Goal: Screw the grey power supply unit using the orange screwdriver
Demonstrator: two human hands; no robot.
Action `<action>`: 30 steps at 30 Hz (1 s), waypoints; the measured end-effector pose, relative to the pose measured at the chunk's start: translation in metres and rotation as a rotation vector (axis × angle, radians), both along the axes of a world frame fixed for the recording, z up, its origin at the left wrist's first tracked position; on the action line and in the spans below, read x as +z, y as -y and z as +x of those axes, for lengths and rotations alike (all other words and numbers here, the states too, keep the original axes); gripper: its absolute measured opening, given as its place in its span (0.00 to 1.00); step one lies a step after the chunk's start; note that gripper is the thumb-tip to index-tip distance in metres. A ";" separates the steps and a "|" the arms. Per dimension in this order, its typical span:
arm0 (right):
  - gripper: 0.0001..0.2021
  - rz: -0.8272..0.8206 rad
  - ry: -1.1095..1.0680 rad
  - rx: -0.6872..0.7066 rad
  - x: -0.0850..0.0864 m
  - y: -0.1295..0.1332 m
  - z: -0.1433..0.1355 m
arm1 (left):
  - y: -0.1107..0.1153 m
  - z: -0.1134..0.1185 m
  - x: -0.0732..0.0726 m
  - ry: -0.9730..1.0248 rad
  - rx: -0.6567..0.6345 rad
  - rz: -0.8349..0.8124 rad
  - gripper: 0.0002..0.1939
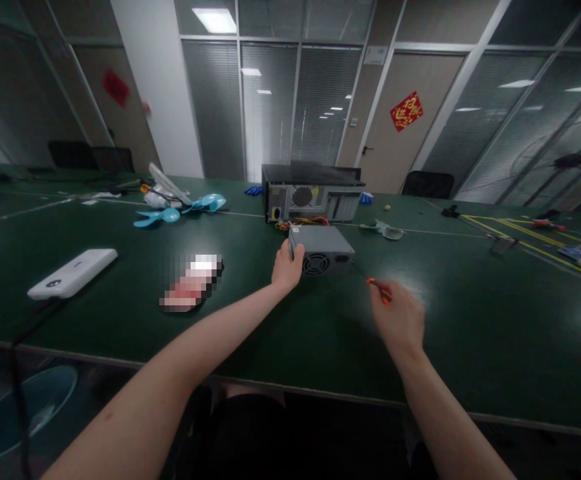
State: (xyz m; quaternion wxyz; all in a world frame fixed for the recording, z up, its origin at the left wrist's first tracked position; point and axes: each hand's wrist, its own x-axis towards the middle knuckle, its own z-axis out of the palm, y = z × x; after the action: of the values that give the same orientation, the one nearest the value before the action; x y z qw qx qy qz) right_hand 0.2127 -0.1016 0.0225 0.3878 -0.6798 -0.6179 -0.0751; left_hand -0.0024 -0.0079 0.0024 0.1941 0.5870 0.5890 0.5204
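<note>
My left hand grips the left end of a grey computer power supply, thumb on its near edge. The power supply's round fan grille and socket face me. Closed around the orange and black handle of a screwdriver, my right hand is to the right of the box. The screwdriver's thin shaft points at the lower right corner of the power supply; whether the tip touches it I cannot tell. Coloured cables run behind the power supply, beside an open computer case lying on its side.
On the green table, a white power bank with a black cable and a blurred-out phone lie to the left. Light-blue fan blades are farther back. A small grey part lies right of the case. A blue bin stands below the table edge.
</note>
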 end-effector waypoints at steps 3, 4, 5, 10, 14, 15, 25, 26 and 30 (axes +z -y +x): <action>0.15 -0.041 -0.006 -0.005 -0.002 -0.001 -0.001 | -0.001 0.001 0.000 0.001 0.007 -0.008 0.36; 0.15 -0.041 -0.013 0.000 -0.003 -0.002 -0.002 | -0.001 0.001 0.000 -0.001 0.012 -0.006 0.36; 0.15 -0.029 -0.021 0.007 -0.004 -0.003 -0.002 | -0.002 0.001 -0.001 -0.004 0.019 -0.002 0.36; 0.14 0.075 -0.047 0.078 -0.007 -0.005 0.000 | -0.005 0.002 -0.003 -0.017 0.044 0.006 0.37; 0.11 0.083 -0.009 0.085 -0.004 -0.003 0.001 | -0.005 0.001 -0.004 -0.016 0.047 -0.001 0.37; 0.11 0.079 -0.001 0.074 -0.003 -0.002 0.001 | -0.005 0.001 -0.004 -0.017 0.049 -0.005 0.37; 0.13 0.073 -0.035 0.080 -0.005 -0.002 -0.002 | -0.006 0.001 -0.004 0.015 0.066 -0.003 0.38; 0.13 0.093 -0.043 0.092 -0.005 -0.002 -0.002 | -0.006 0.001 -0.005 0.020 0.062 -0.003 0.38; 0.09 0.133 -0.047 0.103 -0.003 -0.001 0.001 | -0.008 -0.001 -0.007 0.022 0.059 0.005 0.38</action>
State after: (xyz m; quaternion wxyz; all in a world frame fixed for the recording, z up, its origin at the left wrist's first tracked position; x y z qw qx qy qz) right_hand 0.2134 -0.1006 0.0192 0.4500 -0.6215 -0.6363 -0.0797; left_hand -0.0029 -0.0001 -0.0041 0.1836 0.5639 0.6026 0.5340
